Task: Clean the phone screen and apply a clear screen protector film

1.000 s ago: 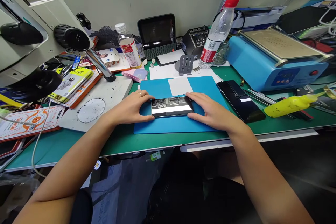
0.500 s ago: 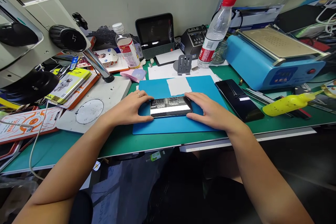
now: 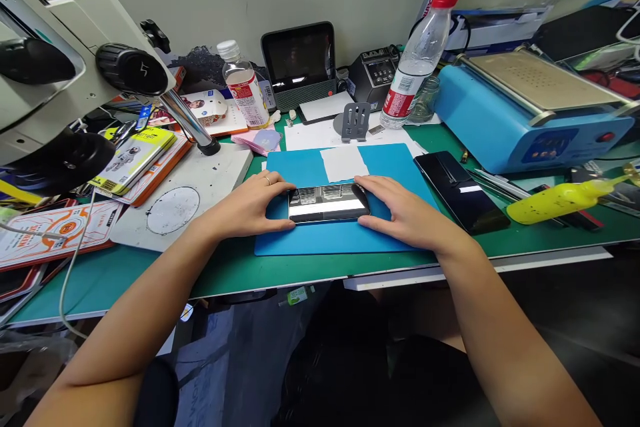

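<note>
A smartphone (image 3: pixel 329 203) with a dark, glossy, reflecting face lies lengthwise across the blue mat (image 3: pixel 320 241). My left hand (image 3: pixel 257 205) grips its left end, thumb at the near edge and fingers at the far edge. At the opposite end, my right hand (image 3: pixel 400 209) holds it the same way. Just beyond the phone, a white sheet of tissue (image 3: pixel 343 164) rests on the mat. A second dark phone (image 3: pixel 457 192) lies to the right of the mat, with something thin and dark on top.
A microscope (image 3: pixel 125 67) on a pale base (image 3: pixel 220 197) stands at left. Behind are a phone stand (image 3: pixel 356 121), a red-capped bottle (image 3: pixel 417 63) and a smaller bottle (image 3: pixel 245 90). At right sit a blue heating plate machine (image 3: pixel 505 123) and a yellow squeeze bottle (image 3: pixel 557 202).
The whole view has shifted very slightly, so things appear a little further right. Both hands keep the same grip on the smartphone.
</note>
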`<state>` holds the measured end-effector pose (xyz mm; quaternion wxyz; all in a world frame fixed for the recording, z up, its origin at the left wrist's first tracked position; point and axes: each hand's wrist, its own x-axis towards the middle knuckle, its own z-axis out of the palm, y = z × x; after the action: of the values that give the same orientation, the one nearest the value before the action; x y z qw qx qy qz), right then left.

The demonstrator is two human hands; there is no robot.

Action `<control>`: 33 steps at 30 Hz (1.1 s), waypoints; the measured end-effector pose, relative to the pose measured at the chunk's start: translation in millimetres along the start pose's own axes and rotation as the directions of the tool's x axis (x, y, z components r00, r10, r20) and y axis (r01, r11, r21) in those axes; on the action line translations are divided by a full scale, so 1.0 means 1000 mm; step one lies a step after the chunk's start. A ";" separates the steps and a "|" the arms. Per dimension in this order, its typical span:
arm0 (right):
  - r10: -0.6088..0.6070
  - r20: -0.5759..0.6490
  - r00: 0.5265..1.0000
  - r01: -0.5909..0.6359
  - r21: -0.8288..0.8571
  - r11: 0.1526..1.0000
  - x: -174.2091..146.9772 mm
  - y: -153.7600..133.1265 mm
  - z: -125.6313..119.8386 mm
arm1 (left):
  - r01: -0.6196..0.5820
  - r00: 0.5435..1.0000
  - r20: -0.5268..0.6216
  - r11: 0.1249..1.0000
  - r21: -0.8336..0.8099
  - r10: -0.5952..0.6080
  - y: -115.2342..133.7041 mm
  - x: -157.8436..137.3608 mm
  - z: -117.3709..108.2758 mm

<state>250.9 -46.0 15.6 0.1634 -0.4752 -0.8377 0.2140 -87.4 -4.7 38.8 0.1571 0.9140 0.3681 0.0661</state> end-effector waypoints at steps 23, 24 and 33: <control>-0.021 0.023 1.000 0.021 -0.023 1.000 0.000 -0.004 -0.002 | -0.008 1.000 -0.007 1.000 -0.002 0.008 0.000 0.001 0.001; -0.026 0.025 0.999 0.027 -0.025 0.999 0.000 -0.004 -0.002 | -0.008 1.000 -0.008 1.000 0.001 0.008 0.000 0.001 0.001; -0.039 0.005 0.999 0.039 -0.018 0.999 -0.002 -0.003 -0.001 | -0.014 1.000 -0.009 1.000 0.002 0.015 -0.001 0.000 0.002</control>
<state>250.3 -48.3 17.9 0.1612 -0.4598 -0.8490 0.2046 -87.2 -4.6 37.1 0.1540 0.9165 0.3622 0.0711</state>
